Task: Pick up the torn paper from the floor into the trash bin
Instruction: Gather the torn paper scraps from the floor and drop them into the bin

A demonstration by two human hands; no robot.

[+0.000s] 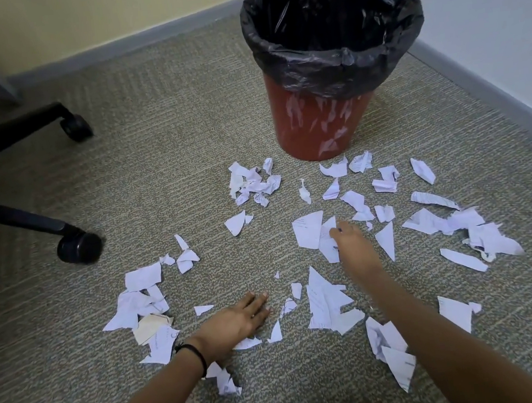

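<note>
**R hand on scrap, bin straight beyond**

Head view: torn paper (326, 302) litters carpet (158, 179) btw hands & trash bin (316, 131). Right hand (350, 245) touches a scrap (327, 249), long axis near-far; pinched or not, can't tell. Left hand (242, 319) flat, fingers straight. Bin lies far, nearer right hand.

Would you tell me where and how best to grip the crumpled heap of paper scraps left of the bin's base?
Probably from above on its near side, fingers closing round the raised folds of the crumpled heap: it stands proud of the carpet, so no flat edge needs lifting.
</note>
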